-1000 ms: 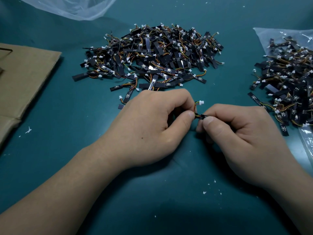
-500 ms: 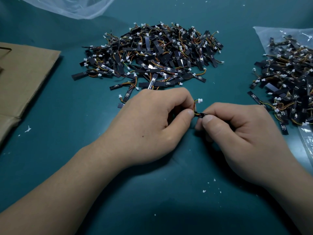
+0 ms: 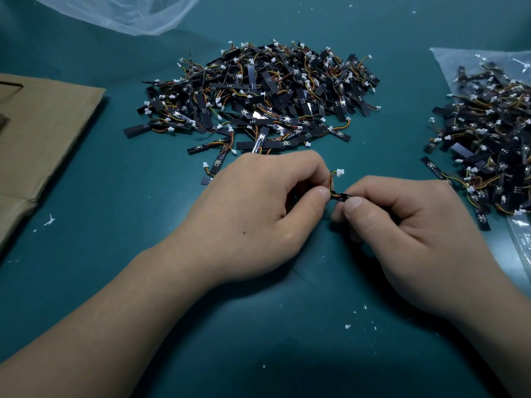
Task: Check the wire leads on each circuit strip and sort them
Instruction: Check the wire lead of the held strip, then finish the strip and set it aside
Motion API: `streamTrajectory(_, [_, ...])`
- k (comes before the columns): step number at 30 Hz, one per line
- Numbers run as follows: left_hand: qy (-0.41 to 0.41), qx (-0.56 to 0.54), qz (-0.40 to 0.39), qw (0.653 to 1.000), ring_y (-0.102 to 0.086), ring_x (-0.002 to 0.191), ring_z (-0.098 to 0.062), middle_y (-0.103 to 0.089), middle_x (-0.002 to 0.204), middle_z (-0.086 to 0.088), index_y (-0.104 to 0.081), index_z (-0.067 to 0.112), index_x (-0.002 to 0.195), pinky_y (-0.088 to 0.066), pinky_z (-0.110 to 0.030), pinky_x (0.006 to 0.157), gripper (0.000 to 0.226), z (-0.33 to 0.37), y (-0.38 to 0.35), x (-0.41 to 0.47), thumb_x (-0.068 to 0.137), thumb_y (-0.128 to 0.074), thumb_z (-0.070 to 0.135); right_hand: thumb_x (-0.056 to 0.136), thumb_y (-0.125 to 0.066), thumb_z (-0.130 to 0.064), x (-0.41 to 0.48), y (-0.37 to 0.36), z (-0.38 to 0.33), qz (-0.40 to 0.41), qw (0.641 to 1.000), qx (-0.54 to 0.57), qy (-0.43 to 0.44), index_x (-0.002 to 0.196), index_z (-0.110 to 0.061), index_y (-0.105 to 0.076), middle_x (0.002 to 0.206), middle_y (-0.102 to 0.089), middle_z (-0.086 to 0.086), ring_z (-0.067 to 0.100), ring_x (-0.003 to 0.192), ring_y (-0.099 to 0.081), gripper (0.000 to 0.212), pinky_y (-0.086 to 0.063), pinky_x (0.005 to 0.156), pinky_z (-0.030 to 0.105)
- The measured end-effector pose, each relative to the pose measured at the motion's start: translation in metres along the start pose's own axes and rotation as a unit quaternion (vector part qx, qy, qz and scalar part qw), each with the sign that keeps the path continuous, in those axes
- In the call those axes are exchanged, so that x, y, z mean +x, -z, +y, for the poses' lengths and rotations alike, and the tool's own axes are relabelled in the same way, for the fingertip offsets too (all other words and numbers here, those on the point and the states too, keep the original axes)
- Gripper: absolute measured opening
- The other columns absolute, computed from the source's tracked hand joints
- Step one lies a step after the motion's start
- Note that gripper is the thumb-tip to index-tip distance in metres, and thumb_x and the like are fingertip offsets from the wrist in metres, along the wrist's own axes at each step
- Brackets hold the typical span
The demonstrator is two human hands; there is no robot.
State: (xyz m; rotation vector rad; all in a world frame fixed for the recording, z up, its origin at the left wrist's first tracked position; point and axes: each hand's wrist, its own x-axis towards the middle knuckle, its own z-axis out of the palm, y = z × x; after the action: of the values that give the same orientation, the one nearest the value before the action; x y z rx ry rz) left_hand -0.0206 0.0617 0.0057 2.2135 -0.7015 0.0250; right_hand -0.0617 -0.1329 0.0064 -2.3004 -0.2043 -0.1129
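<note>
Between my two hands I hold one black circuit strip (image 3: 342, 195) over the green table mat. My right hand (image 3: 402, 231) pinches the strip's body, most of which is hidden in the fist. My left hand (image 3: 258, 214) pinches its coloured wire leads (image 3: 331, 180) with thumb and forefinger. The leads curl up to a small white connector (image 3: 340, 173). A big heap of the same strips (image 3: 258, 99) lies just beyond my hands. A second heap (image 3: 491, 133) lies at the right on a clear plastic bag.
A flat piece of brown cardboard (image 3: 43, 139) lies at the left. A crumpled clear plastic bag (image 3: 120, 12) is at the far top left. The clear bag's edge (image 3: 520, 234) runs along the right side. Small white crumbs (image 3: 347, 326) dot the green mat (image 3: 115, 225).
Both hands stay almost in place, still pinching the same strip. The strip and its connector sit a touch higher in view than a second ago.
</note>
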Motion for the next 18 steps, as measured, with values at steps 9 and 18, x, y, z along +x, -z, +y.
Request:
streamTrajectory(9, [-0.012,-0.013,0.004,1.000,-0.058,0.065,-0.005,-0.065,0.068,0.014,-0.068,0.024,0.087,-0.043,-0.022,0.061,0.011,0.0009,0.0026,0.0008,0.095,-0.061,0.027,0.090,-0.046,-0.044,0.0001,0.0006,0.0016,0.002,1.000,0.003,0.003,0.078,-0.028,-0.067,0.060,-0.061,0.004,0.022,0.058,-0.058,0.029,-0.048,0.057,0.043])
streamTrajectory(18, [-0.002,-0.044,0.000,0.999,-0.058,0.063,-0.007,-0.061,0.065,0.015,-0.066,0.023,0.083,-0.039,-0.019,0.058,0.012,0.0019,0.0031,-0.0001,0.094,-0.063,0.027,0.090,-0.050,-0.037,-0.0016,0.0027,0.0019,0.000,0.999,0.034,0.026,0.070,-0.025,-0.067,0.055,-0.058,0.007,0.022,0.052,-0.053,0.029,-0.042,0.055,0.043])
